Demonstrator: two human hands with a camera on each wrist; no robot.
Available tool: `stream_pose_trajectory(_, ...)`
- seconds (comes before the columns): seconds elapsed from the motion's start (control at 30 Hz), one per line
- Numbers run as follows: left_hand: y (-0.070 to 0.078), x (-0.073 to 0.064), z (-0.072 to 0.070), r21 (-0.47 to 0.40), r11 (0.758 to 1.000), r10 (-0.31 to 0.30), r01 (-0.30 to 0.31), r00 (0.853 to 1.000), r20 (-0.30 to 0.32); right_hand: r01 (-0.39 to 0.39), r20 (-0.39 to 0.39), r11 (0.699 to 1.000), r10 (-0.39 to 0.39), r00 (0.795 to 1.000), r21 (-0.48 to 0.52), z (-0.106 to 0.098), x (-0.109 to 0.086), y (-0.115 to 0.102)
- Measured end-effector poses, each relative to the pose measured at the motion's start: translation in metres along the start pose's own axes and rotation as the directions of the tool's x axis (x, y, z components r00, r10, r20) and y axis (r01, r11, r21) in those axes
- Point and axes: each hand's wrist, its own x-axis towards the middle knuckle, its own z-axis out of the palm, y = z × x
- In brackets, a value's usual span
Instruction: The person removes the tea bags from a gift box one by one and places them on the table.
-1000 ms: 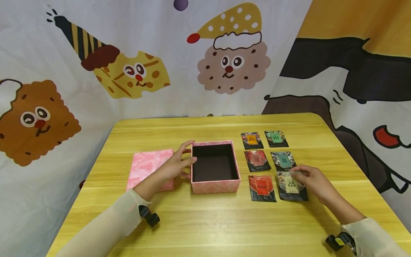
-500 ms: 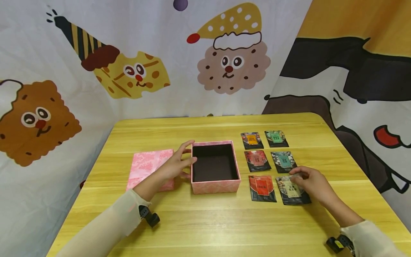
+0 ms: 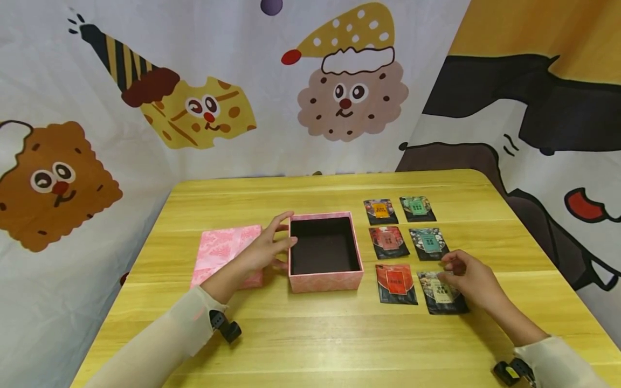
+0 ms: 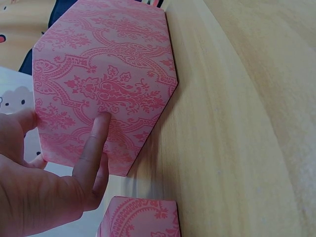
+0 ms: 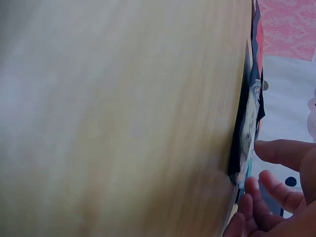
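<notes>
My left hand steadies the pink gift box, which stands without its lid and shows a dark, bare inside. Its thumb lies over the left rim and its fingers are against the patterned outer wall, seen closely in the left wrist view. On the right, my right hand is at the top edge of a black pouch with a cream label, thumb close against it and the other fingers apart. That pouch lies in the nearest row, beside a red-labelled pouch. Just beyond it is a teal-labelled pouch.
The pink patterned lid lies left of the box, partly under my left forearm. Farther back lie a pinkish-red pouch, an orange-labelled pouch and a green-labelled pouch. A cartoon-printed cloth hangs behind the wooden table.
The cream-labelled pouch has shifted nearer to me, off the teal-labelled one it overlapped. My right fingers have loosened from it. The left hand and box have not moved.
</notes>
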Motion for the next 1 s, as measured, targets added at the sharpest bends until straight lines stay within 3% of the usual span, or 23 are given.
stream_pose_trajectory(0.43,-0.001,0.0,0.001,-0.021,1.0,0.005,-0.005,1.0,-0.002,0.008,-0.002,1.0,-0.008,1.0,-0.003,-0.002,0.0,-0.007)
stream_pose_trajectory(0.77,-0.001,-0.002,0.0,-0.026,1.0,0.015,-0.014,1.0,0.015,0.092,-0.036,0.994,-0.094,0.995,-0.052,0.0,0.006,-0.029)
stream_pose_trajectory(1.0,0.0,-0.002,0.0,-0.021,1.0,0.01,-0.009,1.0,0.009,0.1,-0.046,0.993,-0.103,0.994,-0.065,0.004,0.018,-0.05)
